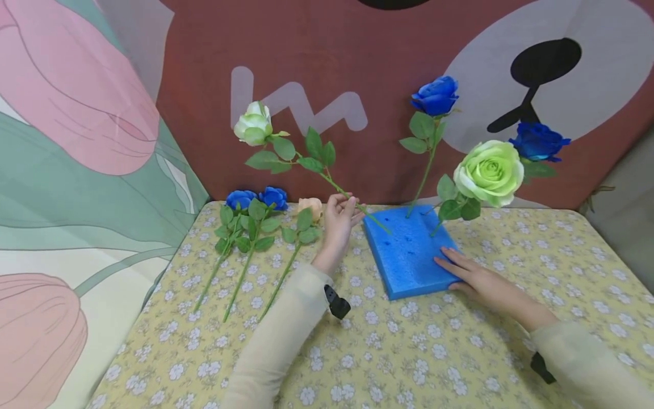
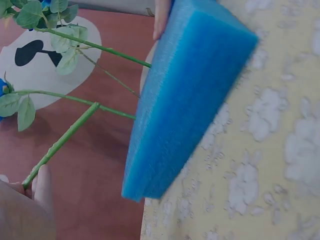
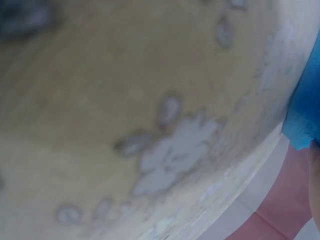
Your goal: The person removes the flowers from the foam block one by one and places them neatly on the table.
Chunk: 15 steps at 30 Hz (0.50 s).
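My left hand point(image 1: 341, 222) pinches the stem of a pale green-white rose point(image 1: 254, 124), its bloom tilted up to the left. The stem's bare end point(image 2: 92, 110) points at the foam block point(image 2: 195, 95) and stands a little off its face in the left wrist view. My right hand point(image 1: 475, 278) rests on the right edge of the blue foam block point(image 1: 403, 261), fingers extended over its top. Small holes dot that top. Rising from the block's far and right side are a blue rose point(image 1: 436, 96), a green rose point(image 1: 489, 172) and a darker blue rose point(image 1: 539, 142).
Left on the flowered tablecloth point(image 1: 357, 352) lie two blue roses point(image 1: 240, 199) point(image 1: 273, 197) and a peach rose point(image 1: 310, 208), stems toward me. A printed cloth backdrop point(image 1: 317, 34) hangs right behind the table's far edge.
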{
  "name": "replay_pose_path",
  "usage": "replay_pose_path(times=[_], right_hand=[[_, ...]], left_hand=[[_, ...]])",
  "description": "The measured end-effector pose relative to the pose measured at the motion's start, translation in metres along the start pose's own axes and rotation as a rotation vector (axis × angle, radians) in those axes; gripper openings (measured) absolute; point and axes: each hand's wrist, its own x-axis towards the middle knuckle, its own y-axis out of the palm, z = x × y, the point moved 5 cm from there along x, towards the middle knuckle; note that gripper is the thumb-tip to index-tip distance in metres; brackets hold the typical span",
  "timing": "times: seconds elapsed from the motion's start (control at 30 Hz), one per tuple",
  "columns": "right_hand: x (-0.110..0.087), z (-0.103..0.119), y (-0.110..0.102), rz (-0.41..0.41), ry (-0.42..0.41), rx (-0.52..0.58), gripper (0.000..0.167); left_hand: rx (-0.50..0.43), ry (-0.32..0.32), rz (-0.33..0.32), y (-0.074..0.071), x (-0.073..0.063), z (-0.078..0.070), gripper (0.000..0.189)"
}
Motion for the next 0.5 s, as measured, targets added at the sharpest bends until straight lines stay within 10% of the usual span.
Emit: replay_pose_path(times=[0.5], right_hand=[[-0.014, -0.008, -0.004, 0.016, 0.059, -0.006, 0.066]], left_hand=[[0.212, -0.231, 0.13, -0.033, -0.02, 0.021, 0.031]])
